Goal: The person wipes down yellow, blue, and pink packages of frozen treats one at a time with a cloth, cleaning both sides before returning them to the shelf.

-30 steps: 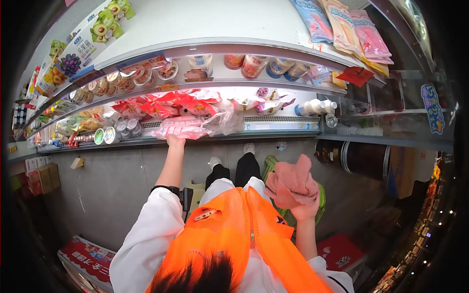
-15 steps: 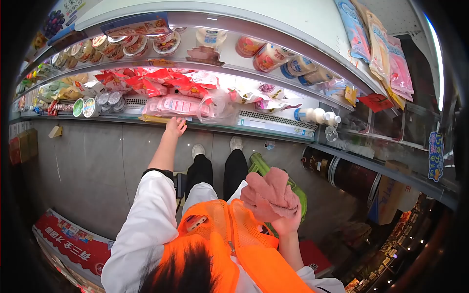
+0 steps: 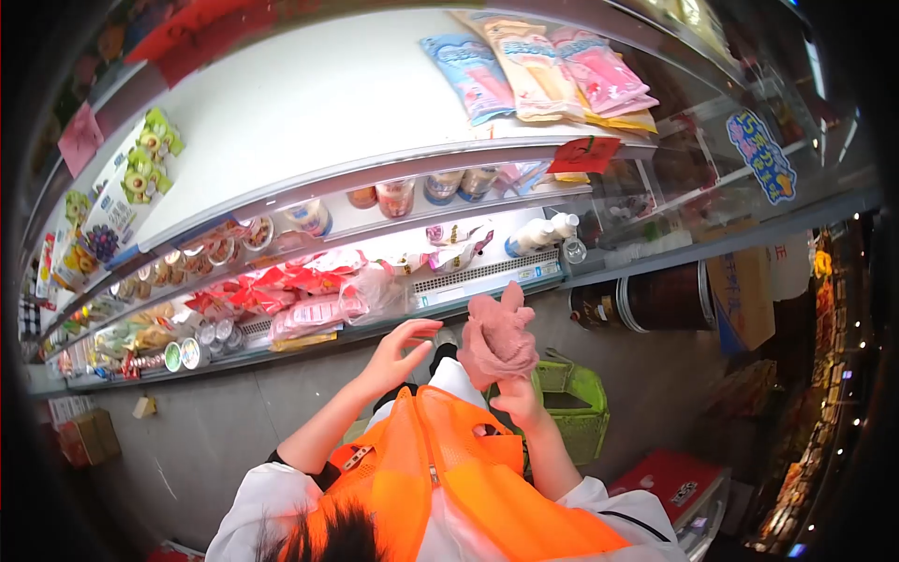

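A crumpled pink cloth is gripped in my right hand, held in front of the orange vest, its bulk rising above the fingers. To its left, my left hand holds nothing; its fingers stretch toward the cloth without touching it, thumb apart. Just beyond both hands runs the lower front edge of a refrigerated display shelf. Red and white packages and a pink pack lie on that shelf, with white bottles farther right.
A green basket stands on the floor right of my right hand. Pastel bags lie on the upper white shelf, near a red tag. Dark round containers and a cardboard box are below the right shelving.
My left hand has drawn back from the lower shelf edge toward the cloth. The cloth has moved up nearer the shelf in view. The camera has turned, showing more of the upper shelf.
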A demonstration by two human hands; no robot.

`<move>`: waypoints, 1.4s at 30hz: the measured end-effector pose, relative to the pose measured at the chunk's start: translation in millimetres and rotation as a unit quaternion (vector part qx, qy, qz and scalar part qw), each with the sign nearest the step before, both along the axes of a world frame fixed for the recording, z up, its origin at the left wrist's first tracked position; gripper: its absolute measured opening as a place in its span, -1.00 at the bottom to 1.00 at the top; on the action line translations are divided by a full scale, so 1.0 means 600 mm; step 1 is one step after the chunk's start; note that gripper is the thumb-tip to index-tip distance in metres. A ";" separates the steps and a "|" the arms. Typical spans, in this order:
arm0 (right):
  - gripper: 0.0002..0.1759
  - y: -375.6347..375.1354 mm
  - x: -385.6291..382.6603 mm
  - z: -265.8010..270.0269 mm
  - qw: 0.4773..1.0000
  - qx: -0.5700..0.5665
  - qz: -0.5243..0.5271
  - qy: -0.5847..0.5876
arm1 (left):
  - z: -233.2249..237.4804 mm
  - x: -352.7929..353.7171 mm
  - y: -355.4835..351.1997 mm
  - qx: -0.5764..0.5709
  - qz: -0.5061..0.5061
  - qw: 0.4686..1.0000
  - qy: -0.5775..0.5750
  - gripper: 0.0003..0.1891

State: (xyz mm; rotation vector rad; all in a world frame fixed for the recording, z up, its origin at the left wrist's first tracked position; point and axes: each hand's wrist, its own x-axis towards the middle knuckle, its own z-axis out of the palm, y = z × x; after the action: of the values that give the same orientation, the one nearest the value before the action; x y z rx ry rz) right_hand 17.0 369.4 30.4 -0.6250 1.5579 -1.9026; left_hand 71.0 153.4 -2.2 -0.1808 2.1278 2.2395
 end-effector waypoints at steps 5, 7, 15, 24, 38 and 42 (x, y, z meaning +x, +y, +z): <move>-0.57 0.034 -0.089 0.006 0.898 0.162 -0.147 0.381 | 0.106 -0.129 0.045 -0.085 -0.050 0.992 0.081 -0.69; -0.57 0.056 -0.145 0.012 0.916 0.117 -0.231 0.306 | 0.136 -0.192 0.047 -0.098 -0.002 0.989 0.109 -0.71; -0.59 0.203 -0.339 0.058 0.943 -0.039 -0.328 0.027 | 0.182 -0.568 -0.017 -0.131 0.227 0.959 0.104 -0.65; -0.60 0.325 -0.438 0.074 0.933 -0.063 -0.350 -0.053 | 0.136 -0.769 -0.066 0.194 0.207 0.942 -0.181 -0.59; -0.60 0.195 -0.515 0.114 0.923 0.259 -0.187 0.216 | 0.187 -0.610 0.041 0.252 0.172 0.950 0.060 -0.59; -0.60 0.090 -0.507 0.124 0.504 0.652 0.136 0.550 | 0.193 -0.491 0.064 0.353 0.161 0.920 0.048 -0.53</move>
State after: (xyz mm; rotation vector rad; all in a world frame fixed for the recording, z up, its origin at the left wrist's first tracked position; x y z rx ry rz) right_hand -287.2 423.6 104.6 -1.1912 2.6765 0.5709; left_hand -223.8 191.7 113.8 -0.4096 1.2456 3.0908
